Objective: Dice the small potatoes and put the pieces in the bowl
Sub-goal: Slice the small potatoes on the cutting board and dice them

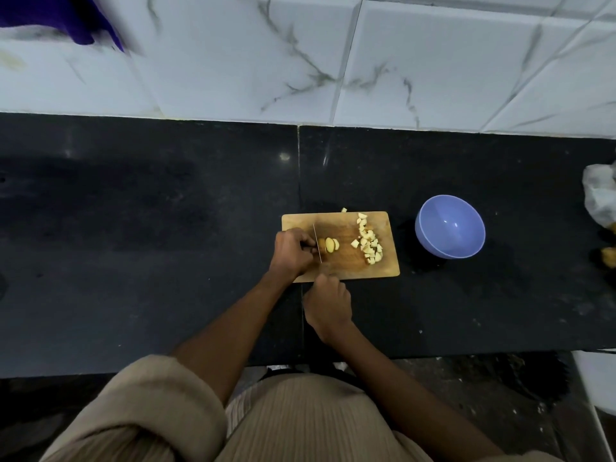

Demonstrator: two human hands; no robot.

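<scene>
A wooden cutting board [346, 265] lies on the black counter. Near its left side sit a few potato slices [330, 245]. My left hand [291, 251] is curled on the board just left of them, holding the potato piece against the knife blade [318, 241]. My right hand [328, 303] grips the knife handle at the board's near edge, the blade standing across the potato. A heap of diced potato pieces [368, 241] covers the board's right side, and one piece [344, 210] lies off the far edge. The blue bowl [450, 226] stands right of the board with nothing in it.
A white plastic bag [601, 198] and brownish potatoes [610, 256] sit at the counter's far right edge. A white marbled tile wall [333, 61] rises behind the counter. A purple cloth [63, 18] hangs at the top left.
</scene>
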